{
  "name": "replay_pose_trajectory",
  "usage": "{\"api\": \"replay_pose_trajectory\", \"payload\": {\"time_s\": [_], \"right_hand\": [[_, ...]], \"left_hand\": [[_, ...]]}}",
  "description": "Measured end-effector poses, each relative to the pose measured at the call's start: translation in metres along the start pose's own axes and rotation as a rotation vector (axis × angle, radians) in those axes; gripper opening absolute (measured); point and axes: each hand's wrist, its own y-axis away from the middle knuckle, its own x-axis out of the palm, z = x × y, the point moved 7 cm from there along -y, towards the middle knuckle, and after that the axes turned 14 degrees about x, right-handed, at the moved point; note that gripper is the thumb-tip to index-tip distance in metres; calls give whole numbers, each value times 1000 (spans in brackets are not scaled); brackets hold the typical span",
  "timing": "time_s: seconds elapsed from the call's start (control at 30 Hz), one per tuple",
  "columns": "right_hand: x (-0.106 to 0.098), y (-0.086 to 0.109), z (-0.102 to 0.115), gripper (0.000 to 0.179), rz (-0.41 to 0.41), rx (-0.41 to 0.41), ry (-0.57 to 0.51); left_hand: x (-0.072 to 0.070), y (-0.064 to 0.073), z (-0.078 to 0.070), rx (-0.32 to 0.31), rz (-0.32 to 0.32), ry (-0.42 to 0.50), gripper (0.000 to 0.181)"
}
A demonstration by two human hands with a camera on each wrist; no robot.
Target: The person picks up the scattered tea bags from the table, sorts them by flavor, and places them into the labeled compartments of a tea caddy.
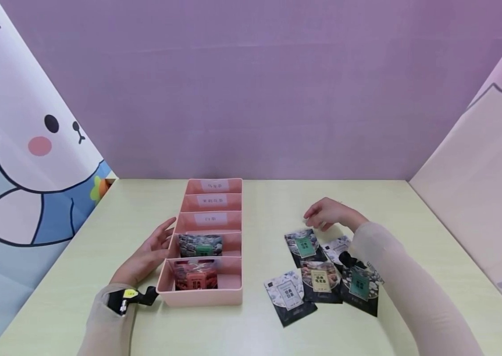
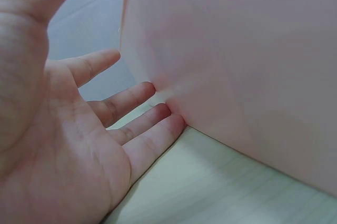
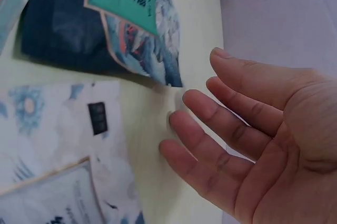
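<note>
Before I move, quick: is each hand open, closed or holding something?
Left hand: open, touching the box.
Right hand: open, empty, near a packet.

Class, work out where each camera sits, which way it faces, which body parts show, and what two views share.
Head: on the head, facing forward and down at the pink box and loose packets; left hand, right hand and sleeves show.
Left wrist: worn there, facing the box's outer wall; only the left hand shows.
Right wrist: worn there, facing a green-labelled packet and a white packet; only the right hand shows.
Head and right-wrist views share those two packets.
</note>
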Motion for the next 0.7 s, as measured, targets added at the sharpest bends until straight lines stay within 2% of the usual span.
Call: {"api": "replay_pose_trajectory", "payload": {"time_s": [0.47,0.7], "right_hand": [[14,-6,-1,33,20,8,-15],[16,-10,-2,24,11,5,-1]], "left_hand": [[-1,0,1,12,5,-4,82],[-1,0,3,14,0,2,81]]}}
